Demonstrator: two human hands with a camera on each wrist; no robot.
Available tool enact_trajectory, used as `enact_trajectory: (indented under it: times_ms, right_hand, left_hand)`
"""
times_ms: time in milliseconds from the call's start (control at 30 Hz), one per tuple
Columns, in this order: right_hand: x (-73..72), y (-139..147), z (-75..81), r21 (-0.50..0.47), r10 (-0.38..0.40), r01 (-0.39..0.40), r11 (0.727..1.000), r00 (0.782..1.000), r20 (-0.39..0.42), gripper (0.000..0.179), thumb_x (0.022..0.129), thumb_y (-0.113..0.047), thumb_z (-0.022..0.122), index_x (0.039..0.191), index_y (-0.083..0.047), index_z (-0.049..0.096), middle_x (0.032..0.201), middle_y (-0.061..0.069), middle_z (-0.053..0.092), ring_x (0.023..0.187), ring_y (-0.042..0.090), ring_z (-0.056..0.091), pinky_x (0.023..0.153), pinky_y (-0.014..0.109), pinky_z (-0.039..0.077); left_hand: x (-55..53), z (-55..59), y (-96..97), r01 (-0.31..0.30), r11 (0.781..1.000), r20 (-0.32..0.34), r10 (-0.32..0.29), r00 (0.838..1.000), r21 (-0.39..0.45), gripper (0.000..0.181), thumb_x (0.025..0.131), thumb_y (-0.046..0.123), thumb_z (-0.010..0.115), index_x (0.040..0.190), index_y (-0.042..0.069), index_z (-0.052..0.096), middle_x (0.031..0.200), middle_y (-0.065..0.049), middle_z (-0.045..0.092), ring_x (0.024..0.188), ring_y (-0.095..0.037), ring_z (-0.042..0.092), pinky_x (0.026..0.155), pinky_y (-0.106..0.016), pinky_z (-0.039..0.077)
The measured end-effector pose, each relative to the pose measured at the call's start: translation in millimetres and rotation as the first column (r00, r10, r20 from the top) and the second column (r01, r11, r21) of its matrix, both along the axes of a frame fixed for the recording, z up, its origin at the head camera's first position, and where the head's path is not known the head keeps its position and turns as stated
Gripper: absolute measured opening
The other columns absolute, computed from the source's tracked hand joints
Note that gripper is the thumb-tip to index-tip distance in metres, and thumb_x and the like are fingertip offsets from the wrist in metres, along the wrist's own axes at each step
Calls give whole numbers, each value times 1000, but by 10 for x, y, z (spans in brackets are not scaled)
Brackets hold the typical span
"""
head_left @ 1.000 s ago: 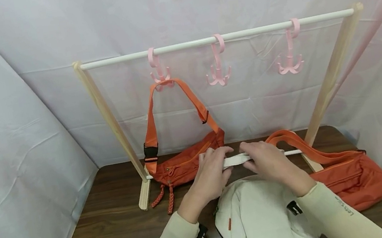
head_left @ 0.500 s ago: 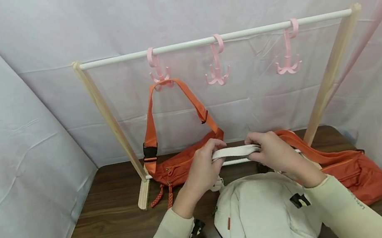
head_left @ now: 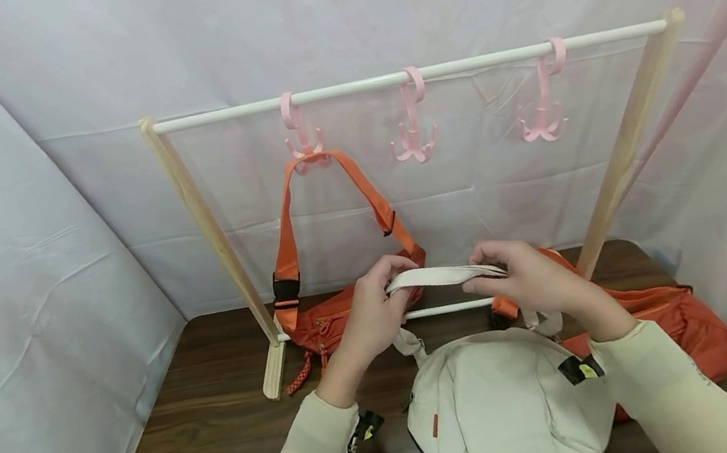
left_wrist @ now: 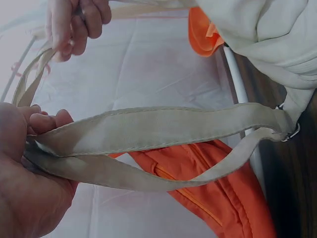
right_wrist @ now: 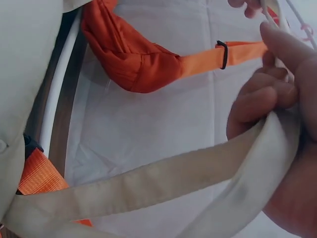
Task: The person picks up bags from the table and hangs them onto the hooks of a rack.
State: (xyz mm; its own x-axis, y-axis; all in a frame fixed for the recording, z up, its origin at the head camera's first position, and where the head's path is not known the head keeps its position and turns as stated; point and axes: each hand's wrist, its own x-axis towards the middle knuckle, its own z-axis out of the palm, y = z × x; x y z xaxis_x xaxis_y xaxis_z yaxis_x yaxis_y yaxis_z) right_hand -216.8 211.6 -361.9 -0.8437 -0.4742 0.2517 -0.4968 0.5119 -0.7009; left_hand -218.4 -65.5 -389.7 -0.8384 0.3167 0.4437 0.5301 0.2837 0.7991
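A cream shoulder bag rests on the dark wooden table, its doubled strap raised above it. My left hand grips the strap at one end of the lifted stretch. Gripping it too, a short way to the right, is my right hand. Between them the strap runs nearly level and slightly arched. In the left wrist view, two lengths of strap run from my left palm to a metal ring on the bag. The right wrist view shows the strap folded inside my curled right fingers.
A wooden rack with a white bar carries three pink hooks. From the left hook an orange waist bag hangs by its strap. Another orange bag lies on the table at right, partly behind my right arm.
My hands have moved apart and upward, lifting a longer stretch of strap between them. The cream bag stays on the table. The right pink hook has shifted slightly left.
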Motion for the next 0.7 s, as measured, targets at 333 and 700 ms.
enact_trajectory:
  times_ms: [333,700]
  right_hand:
    - [-91,145,-7,-1,77,-77,997,997,18,7,108,-25,67,113,-25,72,105,-1,69,49,12,45,70,34,50]
    - [-104,164,121,-15,41,-41,999,998,-40,12,110,-20,63,108,-21,74,86,0,64,54,13,47,60,32,47]
  left_hand:
    - [-50,7,-87,-10,999,39,8,999,47,21,106,2,63,121,15,71,82,-1,63,51,-14,37,52,-27,35]
    - [-94,110,-223,-21,995,30,18,999,93,19,106,2,63,119,13,71,81,-12,62,55,-18,38,57,-29,37]
